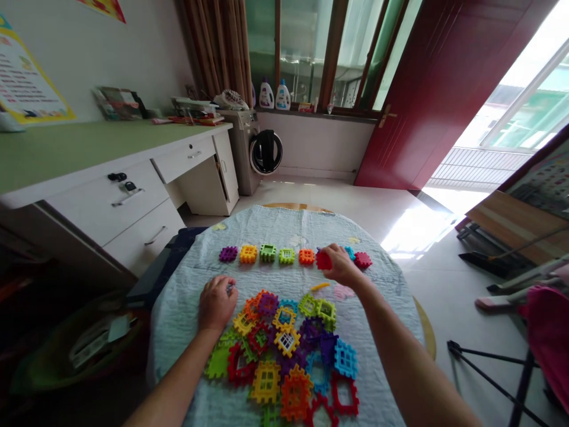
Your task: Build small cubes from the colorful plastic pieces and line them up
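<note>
A round table under a pale blue quilted cloth (pixel 186 308) stands in front of me. Along its far side runs a row of small plastic blocks: purple (pixel 228 254), yellow (pixel 248 254), green (pixel 267 252), light green (pixel 287 256), orange (pixel 306 256), then blue and red (pixel 363 260) ones. My right hand (pixel 340 265) pinches a red block (pixel 324 260) within that row. My left hand (pixel 216 303) rests curled on the cloth beside a pile of several coloured window-shaped blocks (pixel 288 350); something small and greyish shows under its fingers.
A green-topped desk with white drawers (pixel 111 196) stands to the left. A washing machine (pixel 249 148) sits by the far wall, beside a dark red door (pixel 435 89). Tripod legs (pixel 489 373) and a pink object stand at the right. A bag (pixel 89 350) lies on the floor, left.
</note>
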Motion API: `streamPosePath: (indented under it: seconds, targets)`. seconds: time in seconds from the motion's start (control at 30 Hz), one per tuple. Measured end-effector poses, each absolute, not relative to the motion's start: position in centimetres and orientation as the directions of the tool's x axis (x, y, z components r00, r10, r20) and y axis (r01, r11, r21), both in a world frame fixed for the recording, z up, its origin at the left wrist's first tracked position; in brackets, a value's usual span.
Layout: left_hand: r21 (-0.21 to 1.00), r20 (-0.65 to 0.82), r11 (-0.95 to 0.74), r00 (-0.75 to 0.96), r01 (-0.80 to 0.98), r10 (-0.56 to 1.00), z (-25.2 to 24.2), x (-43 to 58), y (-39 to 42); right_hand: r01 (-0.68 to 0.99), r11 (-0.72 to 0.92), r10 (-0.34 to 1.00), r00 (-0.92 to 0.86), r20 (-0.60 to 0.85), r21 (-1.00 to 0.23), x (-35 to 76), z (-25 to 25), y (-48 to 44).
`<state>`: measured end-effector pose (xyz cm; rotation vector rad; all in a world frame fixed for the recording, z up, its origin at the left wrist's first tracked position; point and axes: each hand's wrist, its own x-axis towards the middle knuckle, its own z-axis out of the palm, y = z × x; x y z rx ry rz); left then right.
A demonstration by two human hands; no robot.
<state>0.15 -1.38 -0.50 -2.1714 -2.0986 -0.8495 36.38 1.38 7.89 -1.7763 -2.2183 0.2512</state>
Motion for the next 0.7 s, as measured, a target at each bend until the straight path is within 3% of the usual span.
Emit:
streamPosePath:
  seconds: [0.17,0.33,0.7]
  targets:
    - [0.352,0.398,-0.121,-0.031,0.928,0.917,-0.8,0.0,-1.2,0.918,0.074,0.992,-0.027,0.124,-0.390,46.5,8.0,1.8]
    - [0.339,0.422,-0.149,-0.009,0.929,0.907,-1.0,-0.2,-1.0,0.951,-0.085,0.991,0.110,0.071,-0.296,49.9,6.9,2.1]
    - [0.309,0.463,-0.194,0.031,0.931,0.886,-1.5,-0.6,-0.6,0.973,-0.124,0.992,0.115,-0.058,-0.192,51.1,5.6,3.5]
